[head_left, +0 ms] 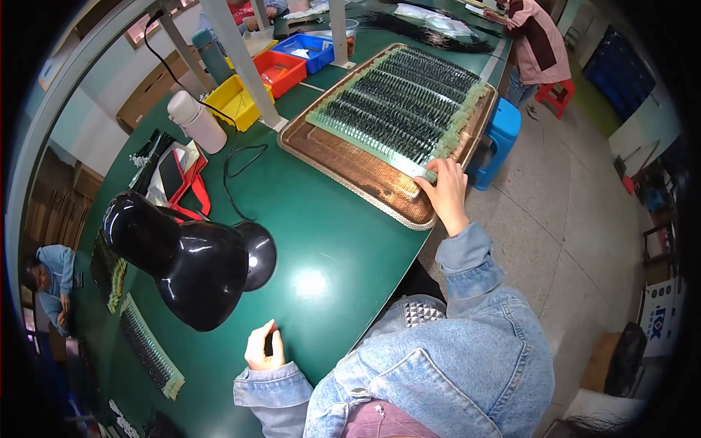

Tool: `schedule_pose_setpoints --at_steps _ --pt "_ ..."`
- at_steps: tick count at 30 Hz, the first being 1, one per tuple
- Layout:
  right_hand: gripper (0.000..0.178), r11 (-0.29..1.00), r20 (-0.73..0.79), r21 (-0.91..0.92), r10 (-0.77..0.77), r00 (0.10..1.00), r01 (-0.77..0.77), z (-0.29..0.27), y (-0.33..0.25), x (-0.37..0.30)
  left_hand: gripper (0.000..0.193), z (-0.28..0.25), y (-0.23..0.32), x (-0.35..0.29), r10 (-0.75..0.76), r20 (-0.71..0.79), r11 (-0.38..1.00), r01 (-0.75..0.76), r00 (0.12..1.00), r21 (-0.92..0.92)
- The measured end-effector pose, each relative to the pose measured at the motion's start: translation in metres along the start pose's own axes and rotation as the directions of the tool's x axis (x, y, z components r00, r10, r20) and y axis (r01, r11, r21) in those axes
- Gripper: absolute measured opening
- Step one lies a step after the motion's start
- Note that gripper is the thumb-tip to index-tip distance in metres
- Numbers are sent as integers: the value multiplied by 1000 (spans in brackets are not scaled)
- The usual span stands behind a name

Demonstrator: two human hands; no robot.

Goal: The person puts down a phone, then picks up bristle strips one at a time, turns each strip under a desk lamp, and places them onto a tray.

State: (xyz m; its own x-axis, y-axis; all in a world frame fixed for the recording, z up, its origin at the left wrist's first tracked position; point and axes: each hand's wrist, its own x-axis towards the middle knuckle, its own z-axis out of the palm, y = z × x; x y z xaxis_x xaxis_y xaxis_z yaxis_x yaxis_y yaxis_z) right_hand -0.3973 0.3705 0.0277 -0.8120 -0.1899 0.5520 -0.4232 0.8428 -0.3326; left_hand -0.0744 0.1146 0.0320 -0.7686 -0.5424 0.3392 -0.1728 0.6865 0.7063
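My right hand (448, 191) is at the near right corner of a brown metal tray (343, 162). Its thumb and fingers close on the end of the nearest pale green strip (398, 159). Several such strips lie side by side on the tray, each carrying a row of small black parts (409, 102). My left hand (261, 349) rests near the table's front edge, its fingers loosely bent and a gap beside the thumb. Nothing shows in it. A black desk lamp (197, 266) stands just beyond that hand.
Another strip (150, 347) lies on the green table (321, 252) at left. Yellow (244, 109), red (285, 73) and blue (310, 55) bins stand behind a metal post, near a pink flask (201, 124). A blue stool (500, 139) is beside the tray. Co-workers are at the far right and left.
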Motion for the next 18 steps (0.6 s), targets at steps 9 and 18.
schedule_pose_setpoints --at_steps 9,18 --pt "24 993 111 121 -3 994 -11 6 -9 -2 16 7 -2 8 40 -15 998 -40 999 42" --pt "18 559 457 713 88 885 -423 -16 8 9 19 8 4 11 -168 76 937 183 983 -298"
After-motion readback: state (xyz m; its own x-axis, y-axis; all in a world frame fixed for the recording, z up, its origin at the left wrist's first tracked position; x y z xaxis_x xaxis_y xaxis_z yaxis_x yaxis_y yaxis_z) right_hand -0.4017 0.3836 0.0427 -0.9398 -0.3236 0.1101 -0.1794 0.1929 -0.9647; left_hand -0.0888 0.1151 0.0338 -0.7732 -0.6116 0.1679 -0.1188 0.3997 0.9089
